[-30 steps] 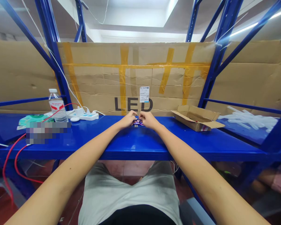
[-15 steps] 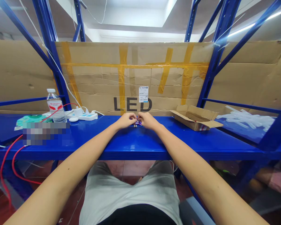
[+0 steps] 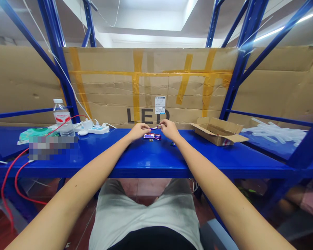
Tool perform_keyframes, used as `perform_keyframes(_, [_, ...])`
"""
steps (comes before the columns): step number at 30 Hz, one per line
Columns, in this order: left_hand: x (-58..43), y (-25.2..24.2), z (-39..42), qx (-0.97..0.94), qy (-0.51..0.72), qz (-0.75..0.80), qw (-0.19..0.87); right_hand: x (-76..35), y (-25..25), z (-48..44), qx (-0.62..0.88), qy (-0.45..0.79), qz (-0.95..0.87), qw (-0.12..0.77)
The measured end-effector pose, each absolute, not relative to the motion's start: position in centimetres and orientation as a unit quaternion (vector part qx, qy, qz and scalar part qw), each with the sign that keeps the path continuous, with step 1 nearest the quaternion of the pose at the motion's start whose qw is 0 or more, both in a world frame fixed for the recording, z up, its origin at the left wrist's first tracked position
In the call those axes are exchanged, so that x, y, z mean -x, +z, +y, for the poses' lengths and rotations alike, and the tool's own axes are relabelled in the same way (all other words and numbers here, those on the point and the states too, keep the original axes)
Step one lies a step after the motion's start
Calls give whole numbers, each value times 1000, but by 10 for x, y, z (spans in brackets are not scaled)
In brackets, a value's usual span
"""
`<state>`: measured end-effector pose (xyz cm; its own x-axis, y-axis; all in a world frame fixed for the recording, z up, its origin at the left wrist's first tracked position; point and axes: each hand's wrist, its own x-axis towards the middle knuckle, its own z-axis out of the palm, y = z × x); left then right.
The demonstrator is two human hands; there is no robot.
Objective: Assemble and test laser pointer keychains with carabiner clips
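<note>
Slim purple tube (image 3: 153, 128), apparently metal, now raised, pinched by left hand (image 3: 140, 131) and right hand (image 3: 169, 129). It's separated from shiny purple pile (image 3: 152, 136).

L hand (image 3: 140, 131), R hand (image 3: 170, 130) pinching, arms (image 3: 108, 159) fwd

The purple rods (image 3: 149, 136) and tabletop (image 3: 148, 156) look glossy, the box (image 3: 211, 136) matt cardboard.

Slender purple piece (image 3: 153, 129), one: loop at right end, held roughly level between left hand (image 3: 139, 132) and right hand (image 3: 170, 130). Slim multicoloured pieces (image 3: 151, 136), bundled, lying lengthwise just nearer. Small metallic bits (image 3: 151, 140): at bundle's near edge.
</note>
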<state>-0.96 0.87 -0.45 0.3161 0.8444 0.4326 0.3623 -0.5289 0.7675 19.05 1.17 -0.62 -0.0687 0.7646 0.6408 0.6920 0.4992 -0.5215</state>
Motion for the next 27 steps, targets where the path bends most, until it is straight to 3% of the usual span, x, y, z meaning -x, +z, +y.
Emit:
perform_keyframes(10, [10, -1, 1, -777, 454, 356, 251, -186, -9, 4, 489, 57, -778, 390])
perform_keyframes(21, [8, -2, -1, -791, 427, 330, 287, -179, -5, -4, 423, 224, -789, 385])
perform_keyframes(27, [6, -8, 3, -798, 411, 333, 290, -177, -7, -2, 434, 208, -776, 407])
